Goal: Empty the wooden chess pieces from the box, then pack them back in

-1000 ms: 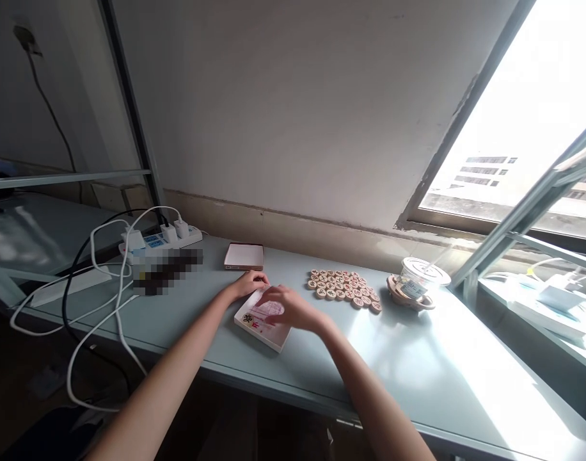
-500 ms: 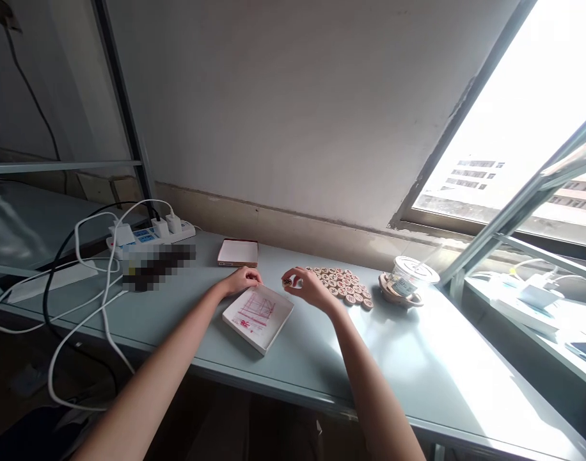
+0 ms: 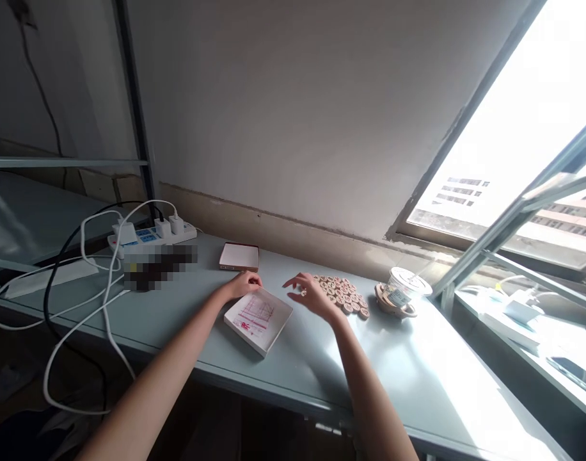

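Head view: a white box [image 3: 258, 319] with red print lies on the table [image 3: 418, 378], its far corner touching the left hand [image 3: 245, 283], whose fingers curl loosely against it. The right hand [image 3: 315, 296] hovers palm down just beside a cluster of wooden game pieces [image 3: 345, 298], fingers spread; whether they pinch a piece, I cannot tell.

Hands: two, left [image 3: 244, 283] and right [image 3: 312, 294].
Shallow white box trays with red print: one [image 3: 258, 318].
Flat white box lids with red edge: one [image 3: 239, 257].
Round wooden discs: a cluster [image 3: 343, 296], too many and too small to count.
Clear plastic lidded cups: one [image 3: 402, 289].
White power strips: one [image 3: 149, 235].
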Demonstrator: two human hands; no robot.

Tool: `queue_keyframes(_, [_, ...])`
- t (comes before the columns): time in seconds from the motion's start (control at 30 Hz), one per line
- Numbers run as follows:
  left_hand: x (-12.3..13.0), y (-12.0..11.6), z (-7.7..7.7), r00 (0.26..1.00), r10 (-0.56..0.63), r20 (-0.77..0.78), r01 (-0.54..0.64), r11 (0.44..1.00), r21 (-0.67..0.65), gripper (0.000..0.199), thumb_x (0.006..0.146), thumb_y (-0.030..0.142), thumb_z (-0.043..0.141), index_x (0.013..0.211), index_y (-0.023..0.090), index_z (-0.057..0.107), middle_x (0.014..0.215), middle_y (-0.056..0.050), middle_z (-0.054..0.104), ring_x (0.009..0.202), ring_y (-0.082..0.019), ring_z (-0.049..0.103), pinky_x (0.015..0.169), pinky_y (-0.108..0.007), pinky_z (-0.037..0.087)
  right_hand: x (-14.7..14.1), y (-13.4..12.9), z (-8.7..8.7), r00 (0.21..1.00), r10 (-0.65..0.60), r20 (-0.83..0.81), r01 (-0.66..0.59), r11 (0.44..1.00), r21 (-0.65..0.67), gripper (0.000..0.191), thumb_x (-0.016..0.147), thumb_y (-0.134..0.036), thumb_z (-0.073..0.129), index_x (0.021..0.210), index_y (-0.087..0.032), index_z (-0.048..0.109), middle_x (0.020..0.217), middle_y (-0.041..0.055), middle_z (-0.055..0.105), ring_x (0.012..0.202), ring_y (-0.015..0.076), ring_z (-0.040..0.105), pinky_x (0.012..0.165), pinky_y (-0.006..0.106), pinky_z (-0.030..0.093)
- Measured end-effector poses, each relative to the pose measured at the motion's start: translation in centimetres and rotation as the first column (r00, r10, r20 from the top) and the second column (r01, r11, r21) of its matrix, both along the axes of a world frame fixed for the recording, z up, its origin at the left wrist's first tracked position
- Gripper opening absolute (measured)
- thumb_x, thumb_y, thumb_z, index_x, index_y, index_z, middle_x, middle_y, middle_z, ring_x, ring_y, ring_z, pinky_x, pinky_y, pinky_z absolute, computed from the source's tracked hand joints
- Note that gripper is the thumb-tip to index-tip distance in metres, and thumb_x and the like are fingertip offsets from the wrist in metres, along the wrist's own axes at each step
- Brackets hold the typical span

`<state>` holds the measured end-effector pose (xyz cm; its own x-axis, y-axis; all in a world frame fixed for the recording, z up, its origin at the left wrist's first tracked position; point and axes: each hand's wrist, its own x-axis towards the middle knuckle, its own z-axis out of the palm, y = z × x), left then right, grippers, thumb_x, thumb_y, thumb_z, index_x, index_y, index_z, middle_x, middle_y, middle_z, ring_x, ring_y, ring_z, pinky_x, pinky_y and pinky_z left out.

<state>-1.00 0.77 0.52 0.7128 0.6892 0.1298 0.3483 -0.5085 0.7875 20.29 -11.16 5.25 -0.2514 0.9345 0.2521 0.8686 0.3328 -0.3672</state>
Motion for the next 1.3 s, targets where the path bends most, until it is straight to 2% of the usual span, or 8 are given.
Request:
queue_keyframes(0.2, [0.3,0.1,-0.7,0.986,0.167,0.026,-0.169,0.962,0.216,0.014,0.067,0.017,0.048,0.067,0.016,0.062,0.077,-0.004,0.063,0.075,-0.016,0.055,0.071,-0.025,0.042,-7.6,-2.0,-0.2,0.936,0.018,0.351,-0.001,0.999,-0.048,0.038,0.078,-0.046,0.059,0.104,-0.019,0.063,0.105,0.0124,0.059,0.099,0.0278,0.049,0.085,0.042,0.033])
queue_keyframes(0.33, [0.4,-0.3,-0.6,0.98,0.196,0.016,-0.194,0.945,0.262,0.013,0.068,0.016,0.048,0.066,0.017,0.061,0.08,-0.003,0.063,0.074,-0.015,0.055,0.07,-0.024,0.042,-8.8,-2.3,0.0,0.954,0.044,0.295,0.013,0.982,-0.188,0.022,0.078,-0.038,0.062,0.092,-0.021,0.064,0.093,0.0055,0.064,0.089,0.022,0.054,0.082,0.036,0.033])
queue_keyframes(0.43, [0.4,-0.3,-0.6,0.978,0.209,-0.002,-0.201,0.942,0.268,0.013,0.07,0.017,0.048,0.066,0.017,0.061,0.081,-0.003,0.063,0.074,-0.015,0.056,0.067,-0.024,0.041,-8.1,-2.4,0.2,0.982,0.046,0.181,-0.004,0.974,-0.227,0.013,0.079,-0.035,0.062,0.082,-0.024,0.066,0.08,-0.0004,0.066,0.077,0.0168,0.056,0.081,0.033,0.033])
queue_keyframes(0.57, [0.3,-0.1,-0.7,0.968,0.251,-0.022,-0.234,0.929,0.286,0.014,0.071,0.016,0.047,0.069,0.017,0.061,0.084,-0.004,0.064,0.077,-0.016,0.057,0.07,-0.024,0.042,-5.3,-3.8,1.3,0.99,-0.091,0.108,0.091,0.996,0.006,0.016,0.085,-0.037,0.053,0.087,-0.026,0.065,0.088,0.0001,0.067,0.085,0.0184,0.057,0.082,0.033,0.034])
queue_keyframes(0.73, [0.1,0.0,-0.5,0.959,0.282,-0.035,-0.259,0.918,0.3,0.018,0.072,0.016,0.044,0.073,0.019,0.062,0.09,-0.005,0.064,0.084,-0.018,0.058,0.074,-0.025,0.041,-0.4,-7.7,2.6,0.942,-0.265,0.208,0.222,0.953,0.208,0.025,0.089,-0.042,0.044,0.095,-0.028,0.065,0.104,0.0032,0.065,0.098,0.0231,0.055,0.086,0.041,0.033])
queue_keyframes(0.93, [-0.5,-0.4,0.3,0.974,0.224,-0.029,-0.206,0.933,0.295,0.029,0.078,0.021,0.034,0.074,0.02,0.063,0.09,-0.005,0.064,0.085,-0.02,0.057,0.076,-0.028,0.04,2.8,-11.2,-0.4,0.958,-0.159,0.239,0.165,0.986,-0.002,0.036,0.088,-0.05,0.041,0.119,-0.036,0.053,0.125,0.0022,0.055,0.114,0.0223,0.048,0.095,0.042,0.032])
queue_keyframes(1.1, [-0.6,-0.6,0.7,0.971,0.236,0.043,-0.234,0.891,0.389,0.031,0.079,0.018,0.03,0.074,0.02,0.061,0.087,-0.004,0.06,0.081,-0.019,0.055,0.074,-0.029,0.04,2.7,-11.1,-2.6,0.845,-0.447,0.294,0.452,0.89,0.054,0.046,0.088,-0.05,0.04,0.127,-0.026,0.046,0.126,0.0078,0.053,0.112,0.026,0.048,0.089,0.042,0.035])
queue_keyframes(1.3, [-0.2,-1.6,1.8,0.981,0.136,0.14,-0.188,0.86,0.475,0.031,0.079,0.013,0.027,0.073,0.019,0.057,0.086,-0.004,0.055,0.077,-0.017,0.053,0.074,-0.028,0.04,1.0,-8.8,-3.6,0.792,-0.559,0.246,0.556,0.827,0.086,0.045,0.09,-0.048,0.035,0.125,-0.022,0.048,0.118,0.0106,0.056,0.109,0.0261,0.049,0.085,0.04,0.036])
